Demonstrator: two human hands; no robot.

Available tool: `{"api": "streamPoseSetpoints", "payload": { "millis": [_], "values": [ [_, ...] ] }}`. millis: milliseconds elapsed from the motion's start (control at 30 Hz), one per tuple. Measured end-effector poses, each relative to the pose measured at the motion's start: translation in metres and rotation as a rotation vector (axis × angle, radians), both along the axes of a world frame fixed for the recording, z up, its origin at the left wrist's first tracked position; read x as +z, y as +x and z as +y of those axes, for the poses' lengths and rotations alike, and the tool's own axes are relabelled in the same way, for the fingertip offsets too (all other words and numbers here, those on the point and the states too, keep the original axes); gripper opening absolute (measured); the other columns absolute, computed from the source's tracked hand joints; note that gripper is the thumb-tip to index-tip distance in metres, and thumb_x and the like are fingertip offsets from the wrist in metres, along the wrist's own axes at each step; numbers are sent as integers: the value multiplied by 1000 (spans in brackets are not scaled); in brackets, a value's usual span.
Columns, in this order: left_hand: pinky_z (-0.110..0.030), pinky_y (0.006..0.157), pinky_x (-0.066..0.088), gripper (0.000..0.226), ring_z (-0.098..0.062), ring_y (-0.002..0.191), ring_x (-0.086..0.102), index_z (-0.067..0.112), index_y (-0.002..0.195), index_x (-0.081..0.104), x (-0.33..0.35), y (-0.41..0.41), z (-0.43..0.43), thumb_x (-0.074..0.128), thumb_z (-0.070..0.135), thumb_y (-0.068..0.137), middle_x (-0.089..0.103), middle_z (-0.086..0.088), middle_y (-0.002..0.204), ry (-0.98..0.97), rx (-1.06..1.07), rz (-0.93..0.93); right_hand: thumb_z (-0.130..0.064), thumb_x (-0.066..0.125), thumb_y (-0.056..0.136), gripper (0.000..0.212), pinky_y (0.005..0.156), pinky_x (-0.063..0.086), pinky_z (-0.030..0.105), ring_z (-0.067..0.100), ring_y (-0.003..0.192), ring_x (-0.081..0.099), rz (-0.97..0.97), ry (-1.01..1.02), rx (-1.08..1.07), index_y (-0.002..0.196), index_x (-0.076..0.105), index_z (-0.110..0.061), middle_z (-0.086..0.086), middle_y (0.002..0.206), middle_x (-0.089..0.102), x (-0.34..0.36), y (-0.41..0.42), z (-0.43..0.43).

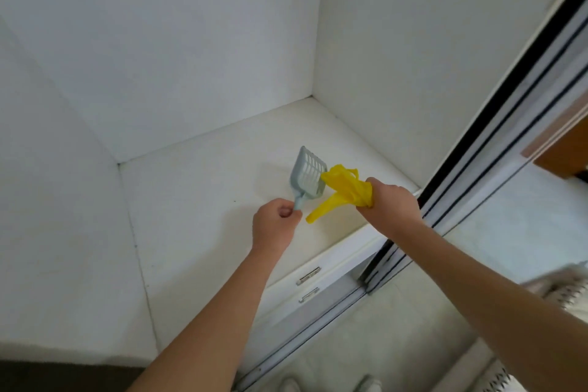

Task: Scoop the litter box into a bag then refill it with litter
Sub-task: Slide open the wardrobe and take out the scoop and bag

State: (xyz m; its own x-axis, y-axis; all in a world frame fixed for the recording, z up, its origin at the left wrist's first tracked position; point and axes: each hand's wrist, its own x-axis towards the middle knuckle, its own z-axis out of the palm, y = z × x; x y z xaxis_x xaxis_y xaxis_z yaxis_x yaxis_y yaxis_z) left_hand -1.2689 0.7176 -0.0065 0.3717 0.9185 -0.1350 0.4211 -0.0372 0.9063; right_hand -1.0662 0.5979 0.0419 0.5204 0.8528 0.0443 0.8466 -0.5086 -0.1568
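The left hand (275,223) had its fingers (286,212) curled round the handle end of a pale blue litter scoop (307,175), so that the slotted head rose up and away from those fingers, tilted over the white shelf (206,200). Whether the head touched the shelf could not be told. The right hand (393,204) was clenched on a bunched yellow bag (345,188), its fingers hidden on the far side of the fist. The plastic spilled out ahead of them: one twisted tail hung down toward the left fingers, and the upper folds lay against the right edge of the scoop's head. To the right of the right fingers ran a dark sliding door frame (494,105). Below the left fingers, nearer the person, a metal drawer handle (308,275) showed on a white front
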Motion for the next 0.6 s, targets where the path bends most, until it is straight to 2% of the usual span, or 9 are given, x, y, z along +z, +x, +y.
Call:
{"api": "streamPoseSetpoints", "payload": {
  "millis": [67, 133, 200, 267, 300, 400, 533, 600],
  "values": [
    [-31, 60, 55, 5, -16, 60, 66, 22, 75, 70, 2, 16, -12, 73, 25, 75, 67, 8, 61, 62, -74, 66, -45, 51, 90, 21, 53, 39, 28, 22, 64, 60, 9, 14, -61, 86, 47, -24, -5, 65, 57, -2, 10, -21],
    [-20, 57, 43, 3, -7, 59, 61, 21, 77, 70, 6, 31, -26, 73, 22, 79, 64, 11, 60, 136, -141, 132, -43, 50, 90, 20, 51, 38, 27, 19, 61, 59, 13, 11, -117, 84, 47, -24, -5, 63, 56, -5, 18, -42],
    [-17, 56, 38, 3, -3, 60, 57, 20, 79, 70, 10, 44, -38, 72, 21, 81, 62, 12, 62, 208, -202, 171, -42, 51, 89, 19, 53, 43, 28, 20, 62, 60, 12, -16, -162, 86, 47, -24, -5, 65, 58, -9, 25, -61],
    [-18, 57, 42, 5, -10, 62, 60, 18, 78, 69, 14, 56, -49, 71, 20, 82, 64, 9, 65, 267, -252, 202, -44, 51, 88, 19, 58, 48, 30, 24, 68, 64, 21, -22, -210, 89, 49, -25, -3, 70, 62, -11, 35, -77],
    [-23, 59, 45, 7, -14, 63, 61, 17, 77, 67, 15, 61, -53, 71, 21, 82, 64, 7, 65, 307, -279, 213, -45, 51, 88, 20, 59, 48, 31, 26, 71, 65, 22, -13, -230, 90, 50, -25, -2, 72, 64, -11, 41, -85],
    [-35, 58, 46, 14, -23, 62, 56, 15, 74, 58, 23, 77, -64, 64, 21, 85, 61, 1, 65, 504, -410, 313, -44, 51, 89, 20, 60, 41, 30, 28, 74, 66, 19, 14, -273, 92, 52, -24, -1, 74, 64, -9, 58, -106],
    [-37, 57, 42, 16, -26, 63, 50, 11, 75, 53, 41, 104, -79, 58, 18, 88, 51, -1, 66, 698, -553, 395, -41, 51, 87, 20, 59, 48, 31, 29, 69, 65, 21, 51, -347, 90, 53, -22, 1, 72, 65, -8, 80, -135],
    [-33, 54, 39, 17, -24, 62, 48, 12, 75, 52, 45, 118, -87, 58, 18, 90, 49, 1, 66, 741, -582, 394, -42, 51, 87, 21, 59, 50, 33, 29, 68, 64, 51, 66, -389, 90, 53, -21, 1, 71, 64, -9, 88, -153]
  ]
}}
